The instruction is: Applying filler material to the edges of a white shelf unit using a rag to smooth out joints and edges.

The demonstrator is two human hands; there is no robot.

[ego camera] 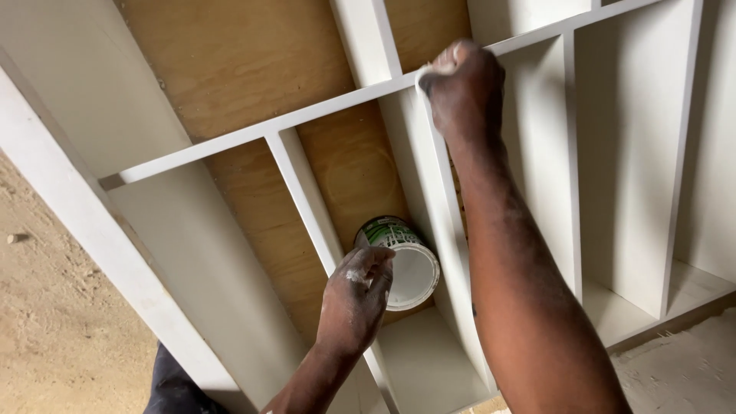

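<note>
The left hand (pixel 354 295) curls its fingers (pixel 377 264) over the rim of a white tub (pixel 406 264), which sits inside a compartment of the white shelf unit (pixel 230 142) against its brown plywood back. The right hand (pixel 464 88) is closed in a fist on a small white pad (pixel 431 73), pressed to a shelf edge higher up.

Both forearms are showing bare here, no sleeves or gloves going on. The left hand (pixel 356 295) is wearing smears of white stuff on the knuckles and fingers, and the right hand (pixel 464 88) is looking dusty too. Dark trousers are peeking in below.
</note>
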